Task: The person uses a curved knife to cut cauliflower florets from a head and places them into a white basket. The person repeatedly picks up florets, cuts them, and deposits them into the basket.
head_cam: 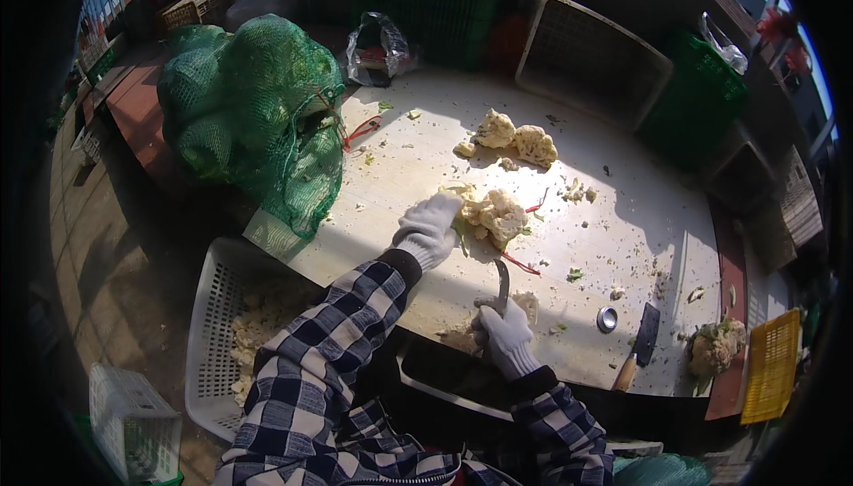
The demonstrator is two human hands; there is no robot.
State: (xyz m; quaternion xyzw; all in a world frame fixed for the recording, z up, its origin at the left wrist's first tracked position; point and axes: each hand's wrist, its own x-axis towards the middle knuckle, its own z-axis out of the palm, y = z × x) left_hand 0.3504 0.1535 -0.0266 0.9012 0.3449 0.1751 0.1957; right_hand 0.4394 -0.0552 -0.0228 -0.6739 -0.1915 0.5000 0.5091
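Note:
My left hand [430, 226], in a white knit glove, grips the left side of a cauliflower [503, 216] on the white tabletop [413, 153]; the fingertips are partly hidden. Gloved as well, my right hand [508, 336] is closed around a small curved knife [503, 279]. Its dark blade points up towards the cauliflower, a short gap apart from it. Behind, in bright sun, lie two larger cauliflower pieces [516, 138] with smaller bits around them. Red ties [521, 263] lie beside the held cauliflower.
A green mesh sack [260, 99] of vegetables bulges over the table's left side. Below it stands a white basket [210, 346] holding cauliflower pieces. To the right are a cleaver [643, 343], a metal ring [607, 319], a browned cauliflower [716, 347] and a yellow crate [770, 366]. Crates line the back.

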